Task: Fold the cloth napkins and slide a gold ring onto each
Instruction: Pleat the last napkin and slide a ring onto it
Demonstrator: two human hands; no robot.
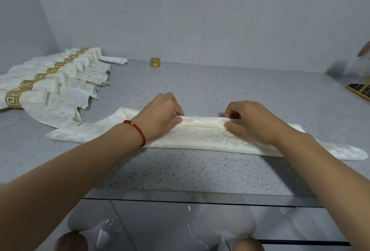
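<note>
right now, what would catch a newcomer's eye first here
Both hands, the left hand and right hand, pinch a fold along a long cream napkin at the counter's centre. To the far left lies a row of finished napkins already wearing gold rings, and one spare gold ring stands alone near the back wall.

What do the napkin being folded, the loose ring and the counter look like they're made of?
Napkin: cream woven cloth, likely damask, with a faint tone-on-tone scroll pattern and soft sheen. Ring: gold-coloured openwork band, probably metal, though plated plastic is possible. Counter: grey speckled slab, stone or composite, matte.
</note>
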